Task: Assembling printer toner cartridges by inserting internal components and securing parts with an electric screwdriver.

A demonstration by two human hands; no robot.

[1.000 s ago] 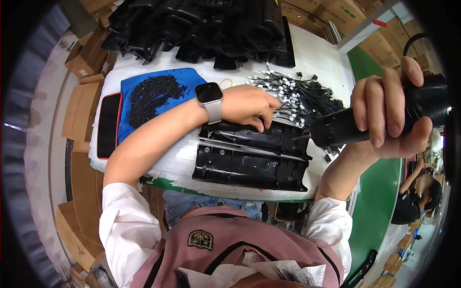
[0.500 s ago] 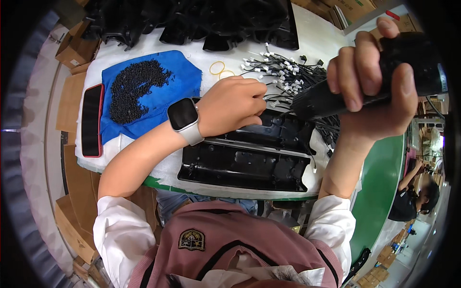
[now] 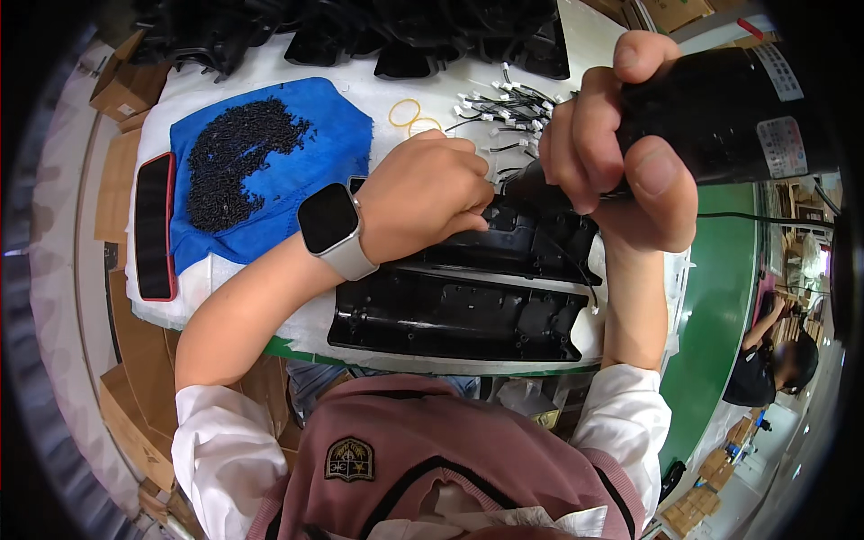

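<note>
In my right hand (image 3: 612, 148) is a black electric screwdriver (image 3: 711, 108), wrapped by the fingers and held nearly level, its narrow front end pointing left and down. That end reaches the far long black plastic housing (image 3: 549, 245). My left hand (image 3: 427, 191), wearing a watch (image 3: 328, 221), rests over the left part of this housing. Its fingers are curled and pinched beside the screwdriver's front end; what they hold, if anything, is hidden. A second black half-shell housing (image 3: 459, 315) lies hollow side up at the near table edge. A thin black cable with a white connector (image 3: 595, 309) trails from the far housing.
Left on the table, small black screws (image 3: 225, 171) are heaped on a blue cloth (image 3: 337, 135), beside a phone (image 3: 156, 229). Wires with white connectors (image 3: 508, 108), yellow rubber bands (image 3: 405, 112) and black plastic parts (image 3: 414, 54) lie beyond. A person (image 3: 760, 378) is far right.
My right hand has brought the screwdriver left and down, its front end now close to my left fingers. My left hand stays over the far housing. The view has shifted slightly.
</note>
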